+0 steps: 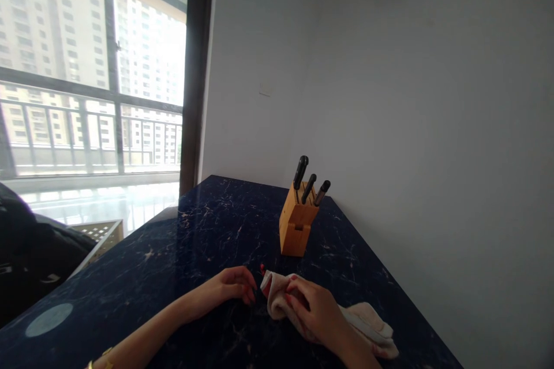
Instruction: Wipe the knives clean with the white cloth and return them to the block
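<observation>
A pale cloth (367, 325) with reddish patches lies bunched on the dark blue marbled table. My right hand (318, 308) is closed on its left part, thumb and fingers pinching a fold. Just left of the cloth is my left hand (234, 285), its fingers loosely bent and apart from the fabric; I see nothing held in it, though the fingertips blend into the dark surface. A small red item (262, 269) shows at the cloth's upper left corner, too small to name. Beyond both hands stands a wooden knife block (296, 224) holding several black-handled tools, including a knife (300, 172).
The table (216, 213) meets a grey wall (411, 126) along its right side. A pale round spot (49, 320) marks the table's left front. Past the left edge are a black object (26, 259) and a perforated light panel (101, 236), before a large window (86, 69).
</observation>
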`<state>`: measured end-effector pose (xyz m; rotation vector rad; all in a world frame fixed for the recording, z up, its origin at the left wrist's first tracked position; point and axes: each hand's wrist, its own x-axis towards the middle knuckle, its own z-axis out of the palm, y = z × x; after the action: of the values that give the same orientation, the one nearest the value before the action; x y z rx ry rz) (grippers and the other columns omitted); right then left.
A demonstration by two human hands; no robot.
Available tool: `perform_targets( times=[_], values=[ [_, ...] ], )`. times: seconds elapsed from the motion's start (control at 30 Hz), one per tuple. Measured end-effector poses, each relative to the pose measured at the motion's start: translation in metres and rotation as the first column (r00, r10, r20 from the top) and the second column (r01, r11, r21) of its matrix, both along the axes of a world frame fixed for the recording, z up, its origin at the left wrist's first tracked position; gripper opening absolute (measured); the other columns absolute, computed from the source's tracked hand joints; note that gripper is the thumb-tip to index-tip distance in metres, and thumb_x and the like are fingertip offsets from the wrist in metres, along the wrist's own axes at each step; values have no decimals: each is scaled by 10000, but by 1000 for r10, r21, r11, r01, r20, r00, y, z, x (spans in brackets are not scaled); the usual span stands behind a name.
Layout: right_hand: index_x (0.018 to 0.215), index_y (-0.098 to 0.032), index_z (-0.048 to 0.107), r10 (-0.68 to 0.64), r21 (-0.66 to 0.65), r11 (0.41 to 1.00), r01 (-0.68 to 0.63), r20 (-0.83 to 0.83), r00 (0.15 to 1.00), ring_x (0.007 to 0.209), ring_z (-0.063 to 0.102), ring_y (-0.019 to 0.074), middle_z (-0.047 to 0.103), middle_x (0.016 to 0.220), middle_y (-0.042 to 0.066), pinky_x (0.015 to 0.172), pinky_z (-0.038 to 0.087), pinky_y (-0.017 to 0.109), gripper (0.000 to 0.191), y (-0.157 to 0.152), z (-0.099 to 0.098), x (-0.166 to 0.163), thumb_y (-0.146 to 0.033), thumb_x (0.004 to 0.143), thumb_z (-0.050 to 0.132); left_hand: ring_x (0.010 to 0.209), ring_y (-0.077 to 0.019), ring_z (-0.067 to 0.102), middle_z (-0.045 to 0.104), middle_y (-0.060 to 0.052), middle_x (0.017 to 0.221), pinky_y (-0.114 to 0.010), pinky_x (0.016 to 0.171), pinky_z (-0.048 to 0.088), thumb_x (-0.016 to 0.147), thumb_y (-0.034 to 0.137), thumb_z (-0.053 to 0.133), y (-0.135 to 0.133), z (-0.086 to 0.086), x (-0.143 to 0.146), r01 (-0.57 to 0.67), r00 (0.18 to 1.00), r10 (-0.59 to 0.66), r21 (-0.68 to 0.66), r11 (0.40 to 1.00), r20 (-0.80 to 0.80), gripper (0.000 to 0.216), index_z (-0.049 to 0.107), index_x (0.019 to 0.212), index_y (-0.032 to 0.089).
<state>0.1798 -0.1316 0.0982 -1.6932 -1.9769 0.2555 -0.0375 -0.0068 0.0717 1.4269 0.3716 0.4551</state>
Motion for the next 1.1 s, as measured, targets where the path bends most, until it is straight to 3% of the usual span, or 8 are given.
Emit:
perform_targets(
  times=[0.3,0.83,1.1],
  values=[
    [917,-245,568,-24,10,1000,24,-13,1000,818,558,135,612,903,-2,714,360,215,181,-1,3,-1,-305,826,424,695,-149,582,669,-51,769,-275,687,415,675,249,602,7,-11,2,4,1000,-4,21,1000,-9,194,591,837,143],
    [915,-247,573,-30,3,1000,30,3,1000,822,554,133,613,909,-6,719,350,211,177,1,-2,0,-303,822,433,706,-140,582,666,-41,788,-278,713,418,691,256,570,0,0,-1,8,1000,-7,59,998,-23,201,585,858,145],
    [895,-246,569,-28,-11,1000,28,0,1000,802,552,127,609,901,-12,703,352,208,167,0,1,-1,-305,826,430,690,-148,584,672,-53,774,-283,699,423,671,264,597,7,-9,1,8,1000,-7,39,999,-25,209,587,841,143]
  ],
)
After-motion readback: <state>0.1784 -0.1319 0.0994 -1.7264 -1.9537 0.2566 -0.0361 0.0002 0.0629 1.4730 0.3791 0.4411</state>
